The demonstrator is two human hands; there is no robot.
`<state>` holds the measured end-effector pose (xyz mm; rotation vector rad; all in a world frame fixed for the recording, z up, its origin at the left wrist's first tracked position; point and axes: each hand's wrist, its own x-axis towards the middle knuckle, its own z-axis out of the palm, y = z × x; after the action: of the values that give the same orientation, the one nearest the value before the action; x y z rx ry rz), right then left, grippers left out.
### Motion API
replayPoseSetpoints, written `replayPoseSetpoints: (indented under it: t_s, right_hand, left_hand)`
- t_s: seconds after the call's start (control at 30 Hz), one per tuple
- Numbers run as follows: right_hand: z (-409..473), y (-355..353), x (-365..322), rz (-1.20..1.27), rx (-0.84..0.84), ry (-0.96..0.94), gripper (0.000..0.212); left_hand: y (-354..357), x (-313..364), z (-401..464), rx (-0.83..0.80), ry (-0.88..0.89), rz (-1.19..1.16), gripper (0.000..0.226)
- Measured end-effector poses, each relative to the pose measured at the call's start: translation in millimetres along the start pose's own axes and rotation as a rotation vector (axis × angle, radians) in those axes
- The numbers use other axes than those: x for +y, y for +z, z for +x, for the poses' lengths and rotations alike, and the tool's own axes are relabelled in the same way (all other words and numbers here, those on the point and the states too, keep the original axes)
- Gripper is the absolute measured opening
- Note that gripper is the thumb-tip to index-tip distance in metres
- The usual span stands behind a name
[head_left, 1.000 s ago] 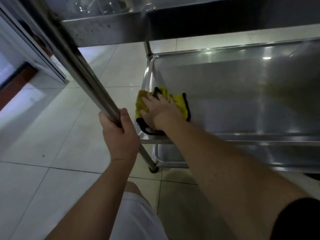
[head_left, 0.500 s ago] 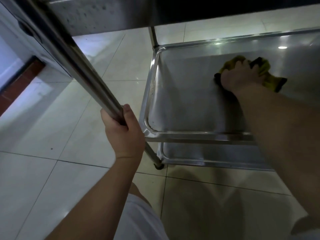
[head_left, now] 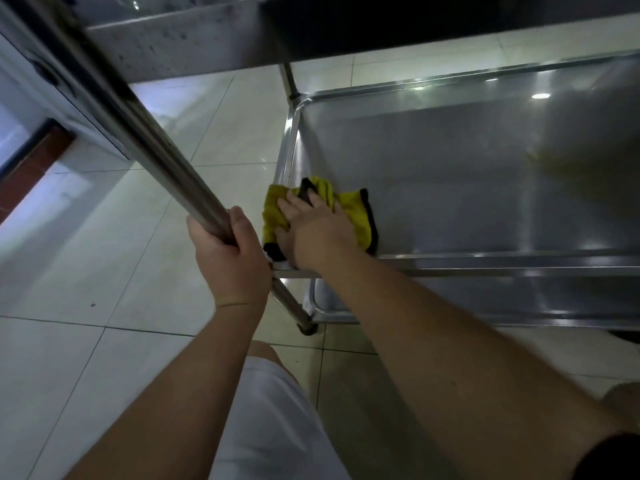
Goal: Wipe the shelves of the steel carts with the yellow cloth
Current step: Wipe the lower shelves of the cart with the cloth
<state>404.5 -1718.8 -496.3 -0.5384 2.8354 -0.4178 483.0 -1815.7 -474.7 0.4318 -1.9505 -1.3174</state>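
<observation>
Right hand (head_left: 313, 230) lay flat, pressing the yellow cloth (head_left: 353, 213) into the near-left corner of the middle shelf (head_left: 450, 174). Left hand (head_left: 230, 258) was clenched round the cart post (head_left: 138, 133). Risk: bunched cloth could skip the corner or snag on the raised rim. Cloth's long axis ran roughly left-right, black edge facing right.

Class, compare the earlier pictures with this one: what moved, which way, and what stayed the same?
The right hand swept the yellow cloth from the shelf's far middle back to its near left corner, pressing it flat. The left hand kept its grip on the cart post.
</observation>
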Motion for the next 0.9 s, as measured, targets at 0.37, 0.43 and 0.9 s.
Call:
replayPoseSetpoints:
  t_s: [0.37,0.43,0.9]
  right_hand:
    - [-119.5,-31.4,185.5,-0.031,0.228,0.312,0.061]
    - [-135.9,-42.6,224.3,-0.012,0.232,0.391,0.062]
    - [-153.0,-56.1,254.0,-0.014,0.191,0.42,0.063]
  left_hand:
    - [-12.8,7.6,-10.6,-0.085,-0.059,0.122,0.024]
    - [-15.2,10.3,-10.4,-0.103,-0.06,0.159,0.024]
    - [1.1,-22.4,-126.9,-0.453,0.074,0.398,0.014]
